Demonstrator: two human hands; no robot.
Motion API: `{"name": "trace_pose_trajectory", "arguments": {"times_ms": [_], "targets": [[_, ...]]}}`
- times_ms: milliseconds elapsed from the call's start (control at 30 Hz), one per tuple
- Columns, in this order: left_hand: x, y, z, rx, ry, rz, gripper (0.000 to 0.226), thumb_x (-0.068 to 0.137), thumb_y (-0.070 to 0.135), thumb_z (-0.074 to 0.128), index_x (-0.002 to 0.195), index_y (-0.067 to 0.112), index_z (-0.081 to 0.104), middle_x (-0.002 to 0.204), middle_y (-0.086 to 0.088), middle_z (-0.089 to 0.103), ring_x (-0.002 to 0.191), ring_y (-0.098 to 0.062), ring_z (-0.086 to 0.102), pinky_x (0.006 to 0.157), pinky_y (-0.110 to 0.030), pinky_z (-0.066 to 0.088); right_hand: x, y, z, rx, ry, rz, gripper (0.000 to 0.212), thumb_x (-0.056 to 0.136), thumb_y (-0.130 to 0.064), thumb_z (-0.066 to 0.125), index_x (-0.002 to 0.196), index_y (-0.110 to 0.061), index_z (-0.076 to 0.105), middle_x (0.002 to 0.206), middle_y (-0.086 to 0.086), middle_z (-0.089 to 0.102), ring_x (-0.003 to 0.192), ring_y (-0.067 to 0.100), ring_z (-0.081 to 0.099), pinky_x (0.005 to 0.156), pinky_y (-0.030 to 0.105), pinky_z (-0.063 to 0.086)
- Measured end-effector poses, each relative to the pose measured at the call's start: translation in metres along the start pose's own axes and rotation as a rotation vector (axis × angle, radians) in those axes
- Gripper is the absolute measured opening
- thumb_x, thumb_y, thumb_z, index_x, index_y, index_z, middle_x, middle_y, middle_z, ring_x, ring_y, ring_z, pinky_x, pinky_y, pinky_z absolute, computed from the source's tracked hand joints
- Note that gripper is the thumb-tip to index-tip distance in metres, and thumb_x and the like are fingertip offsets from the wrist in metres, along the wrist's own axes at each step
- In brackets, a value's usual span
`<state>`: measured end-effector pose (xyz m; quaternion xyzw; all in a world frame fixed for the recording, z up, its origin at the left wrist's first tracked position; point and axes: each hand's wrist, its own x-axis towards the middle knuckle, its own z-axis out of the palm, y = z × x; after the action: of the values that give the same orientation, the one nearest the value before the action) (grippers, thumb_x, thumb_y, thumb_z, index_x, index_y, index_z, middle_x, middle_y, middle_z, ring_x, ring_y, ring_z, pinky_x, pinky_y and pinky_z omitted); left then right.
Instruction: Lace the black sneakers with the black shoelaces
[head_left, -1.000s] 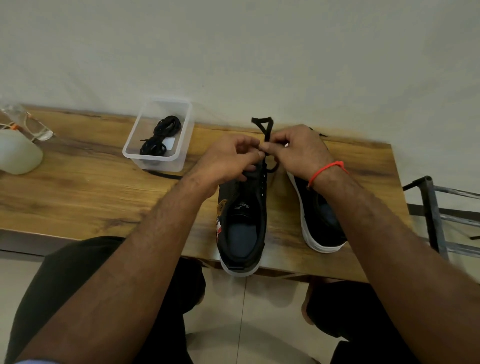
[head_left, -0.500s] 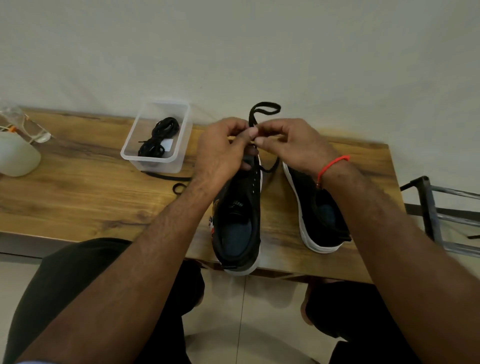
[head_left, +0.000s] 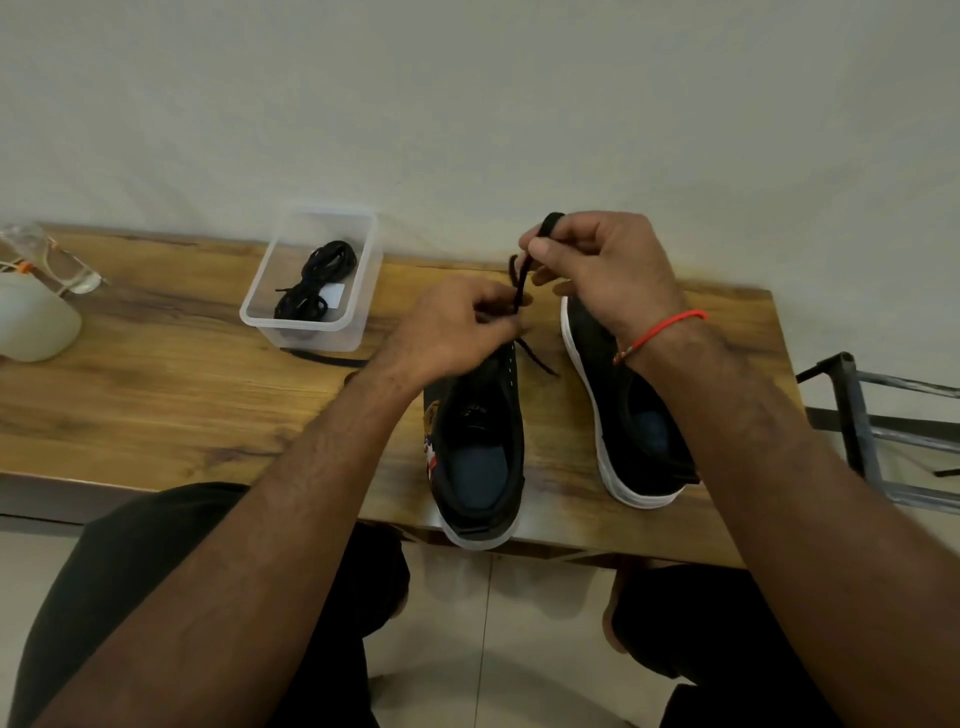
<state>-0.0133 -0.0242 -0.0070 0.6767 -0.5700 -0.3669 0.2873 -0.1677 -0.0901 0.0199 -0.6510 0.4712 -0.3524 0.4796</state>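
Black, flat and limp, the shoelace (head_left: 521, 280) runs taut between your two hands above the toe end of the left sneaker (head_left: 478, 441), which stands at the desk's (head_left: 156, 395) near edge with its heel overhanging. Your right hand (head_left: 602, 270) has its grip pinched on the lace's upper part, a loop showing above the fingers; your left hand (head_left: 452, 332) pinches the lace lower, right at the eyelets. A loose end trails onto the wood between the shoes. The right sneaker (head_left: 623, 415) stands just beside, white-soled, apparently unlaced. From here, the risk is that a hard upward pull strips the lace out of its eyelet, or tips the overhanging shoe off the edge; the smooth canvas-like upper gives little friction. A twisted flat lace could also jam in the small holes. More coiled black laces (head_left: 317, 283) lie in the clear plastic tub (head_left: 358, 249) near the far edge.
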Motion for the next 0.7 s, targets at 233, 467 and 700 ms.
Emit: {"name": "trace_pose_trajectory", "arguments": {"times_ms": [233, 467, 700], "targets": [[-0.003, 0.008, -0.001, -0.274, 0.297, 0.125, 0.010, 0.099, 0.021, 0.065, 0.098, 0.022, 0.074, 0.084, 0.003, 0.077, 0.074, -0.012, 0.074, 0.061, -0.032, 0.059, -0.001, 0.002, 0.003, -0.230, -0.201, 0.067, 0.037, 0.088, 0.002, 0.055, 0.114, -0.017, 0.073, 0.105, -0.003, 0.075, 0.100, 0.017, 0.070, 0.084, 0.032, 0.056], [-0.005, 0.023, -0.018, -0.728, 0.429, 0.238, 0.018, 0.103, 0.008, 0.057, 0.115, 0.008, 0.071, 0.093, -0.007, 0.076, 0.077, -0.019, 0.072, 0.056, -0.024, 0.054, -0.008, 0.000, 0.007, -0.403, -0.348, -0.008, 0.014, 0.099, -0.024, 0.061, 0.100, -0.020, 0.075, 0.082, -0.009, 0.076, 0.081, -0.007, 0.068, 0.085, 0.015, 0.049], [0.010, -0.005, -0.026, -0.121, 0.351, -0.120, 0.054, 0.105, 0.027, 0.054, 0.156, 0.020, 0.037, 0.154, 0.000, 0.047, 0.131, -0.016, 0.056, 0.108, -0.039, 0.049, -0.008, 0.002, 0.005, -0.475, -0.306, -0.037, 0.021, 0.096, -0.022, 0.065, 0.116, -0.025, 0.072, 0.096, -0.009, 0.073, 0.089, -0.002, 0.066, 0.088, 0.012, 0.049]]}}
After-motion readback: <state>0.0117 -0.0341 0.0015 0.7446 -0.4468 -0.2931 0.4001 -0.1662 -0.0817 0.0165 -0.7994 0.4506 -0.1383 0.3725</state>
